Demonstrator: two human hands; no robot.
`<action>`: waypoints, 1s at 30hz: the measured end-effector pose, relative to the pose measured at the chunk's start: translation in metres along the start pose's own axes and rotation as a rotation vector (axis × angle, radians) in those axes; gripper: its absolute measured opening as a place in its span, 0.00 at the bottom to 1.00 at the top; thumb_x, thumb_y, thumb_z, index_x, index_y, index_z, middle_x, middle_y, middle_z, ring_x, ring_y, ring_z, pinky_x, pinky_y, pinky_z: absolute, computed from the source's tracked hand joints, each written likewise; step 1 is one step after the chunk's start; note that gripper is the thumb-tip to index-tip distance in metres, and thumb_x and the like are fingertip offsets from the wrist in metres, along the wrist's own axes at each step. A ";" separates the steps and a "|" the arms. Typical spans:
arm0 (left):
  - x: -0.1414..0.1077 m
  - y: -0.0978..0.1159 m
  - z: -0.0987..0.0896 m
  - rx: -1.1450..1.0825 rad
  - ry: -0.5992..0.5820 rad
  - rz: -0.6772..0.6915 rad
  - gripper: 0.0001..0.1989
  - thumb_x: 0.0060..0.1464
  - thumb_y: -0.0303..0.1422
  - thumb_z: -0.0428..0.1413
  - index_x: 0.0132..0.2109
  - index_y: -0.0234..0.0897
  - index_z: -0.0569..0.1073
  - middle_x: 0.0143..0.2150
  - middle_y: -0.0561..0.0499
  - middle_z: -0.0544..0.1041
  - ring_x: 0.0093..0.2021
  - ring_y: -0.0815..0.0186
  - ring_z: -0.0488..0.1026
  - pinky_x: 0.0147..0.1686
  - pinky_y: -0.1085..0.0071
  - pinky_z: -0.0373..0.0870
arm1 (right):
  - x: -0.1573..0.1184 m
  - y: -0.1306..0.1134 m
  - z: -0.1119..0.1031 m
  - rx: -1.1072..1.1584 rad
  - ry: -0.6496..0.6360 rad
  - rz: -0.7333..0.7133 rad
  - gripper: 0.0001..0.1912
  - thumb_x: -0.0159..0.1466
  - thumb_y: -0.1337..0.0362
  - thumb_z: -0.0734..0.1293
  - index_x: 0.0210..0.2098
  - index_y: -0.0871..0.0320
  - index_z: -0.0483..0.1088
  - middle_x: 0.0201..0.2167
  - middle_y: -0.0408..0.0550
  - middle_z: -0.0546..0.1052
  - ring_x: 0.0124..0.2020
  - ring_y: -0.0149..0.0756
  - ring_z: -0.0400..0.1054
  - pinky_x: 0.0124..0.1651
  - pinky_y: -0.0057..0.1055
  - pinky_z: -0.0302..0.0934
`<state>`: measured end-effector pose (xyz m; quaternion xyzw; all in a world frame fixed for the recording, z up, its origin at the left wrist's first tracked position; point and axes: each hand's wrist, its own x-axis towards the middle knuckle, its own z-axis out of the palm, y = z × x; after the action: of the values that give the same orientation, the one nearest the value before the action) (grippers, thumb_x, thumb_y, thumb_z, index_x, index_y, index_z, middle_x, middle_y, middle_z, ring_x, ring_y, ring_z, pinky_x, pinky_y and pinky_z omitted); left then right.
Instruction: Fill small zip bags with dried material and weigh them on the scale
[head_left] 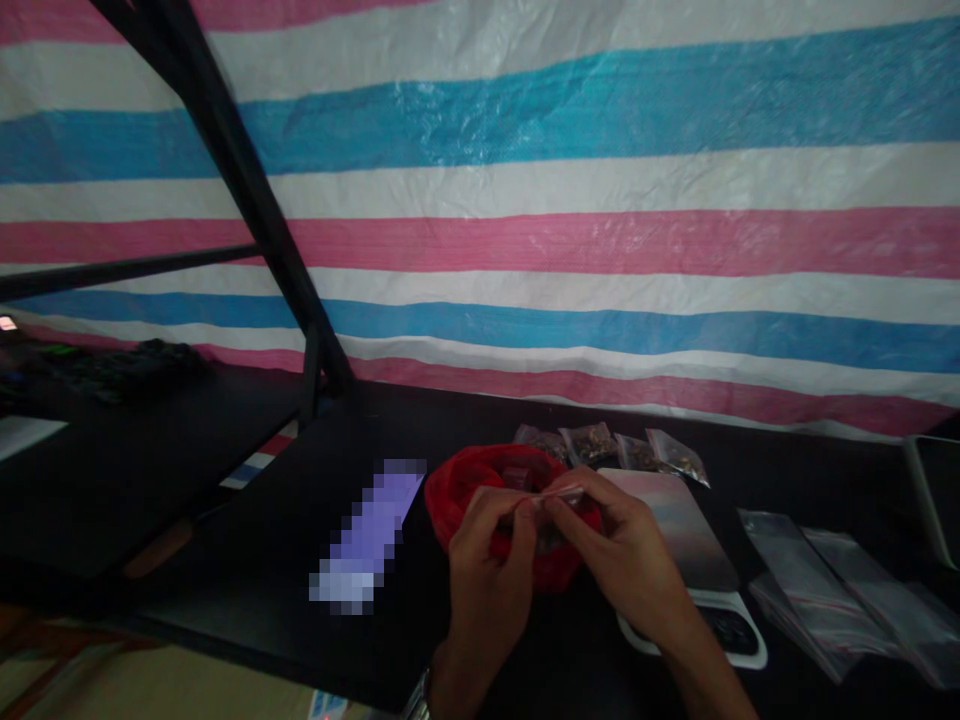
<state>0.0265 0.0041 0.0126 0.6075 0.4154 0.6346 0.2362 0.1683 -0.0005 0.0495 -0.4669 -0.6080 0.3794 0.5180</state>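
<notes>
Both my left hand (491,555) and my right hand (619,535) pinch the top edge of a small clear zip bag (553,497), fingertips almost touching. Below their fingers the bag is mostly hidden, so what it holds is hard to make out. Right behind and under the hands lies a red bag (469,480), its mouth spread wide. A digital scale (694,535) with a metal plate sits beside my right hand, partly covered by that wrist.
Several filled zip bags (592,443) lie in a row behind the scale. Flat clear zip bags (840,580) are stacked at the right. A blurred-out purple item (375,535) lies left on the black table (285,590). A dark metal post (251,200) slants up at the left, before a striped sheet.
</notes>
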 end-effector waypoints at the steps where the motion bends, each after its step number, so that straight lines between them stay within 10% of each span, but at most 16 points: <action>1: 0.000 0.000 0.000 -0.003 -0.011 -0.005 0.09 0.65 0.30 0.57 0.35 0.40 0.79 0.33 0.53 0.80 0.34 0.68 0.77 0.35 0.76 0.75 | 0.000 0.000 0.000 -0.007 0.011 -0.010 0.08 0.67 0.58 0.71 0.34 0.54 0.79 0.34 0.46 0.82 0.36 0.38 0.74 0.43 0.32 0.68; 7: -0.005 -0.003 0.000 -0.012 -0.072 0.003 0.10 0.67 0.30 0.55 0.49 0.42 0.80 0.43 0.51 0.84 0.41 0.65 0.81 0.42 0.73 0.77 | 0.002 0.001 -0.008 -0.008 0.209 -0.006 0.17 0.64 0.47 0.73 0.34 0.55 0.78 0.30 0.47 0.81 0.31 0.39 0.74 0.33 0.32 0.69; 14: -0.003 -0.003 -0.006 0.074 0.044 0.102 0.11 0.69 0.28 0.51 0.42 0.40 0.78 0.36 0.53 0.80 0.36 0.69 0.78 0.38 0.76 0.74 | -0.002 0.002 -0.077 -0.104 0.712 0.124 0.24 0.55 0.43 0.76 0.42 0.52 0.78 0.31 0.49 0.82 0.26 0.41 0.74 0.25 0.32 0.67; 20: -0.004 0.000 -0.013 0.125 -0.015 0.172 0.12 0.68 0.25 0.50 0.40 0.40 0.77 0.34 0.54 0.80 0.33 0.70 0.78 0.35 0.78 0.73 | -0.012 0.027 -0.122 -0.350 0.587 0.343 0.23 0.50 0.46 0.73 0.39 0.54 0.78 0.26 0.51 0.83 0.23 0.46 0.75 0.22 0.34 0.63; 30: -0.003 -0.003 -0.015 0.170 -0.005 0.213 0.11 0.67 0.25 0.50 0.40 0.40 0.76 0.31 0.56 0.78 0.30 0.71 0.78 0.33 0.78 0.74 | -0.015 0.050 -0.134 -0.469 0.434 0.276 0.14 0.56 0.51 0.71 0.36 0.53 0.80 0.33 0.52 0.86 0.32 0.48 0.79 0.37 0.41 0.69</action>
<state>0.0121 -0.0008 0.0096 0.6676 0.4001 0.6170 0.1164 0.3090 -0.0036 0.0213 -0.7207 -0.4857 0.1878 0.4577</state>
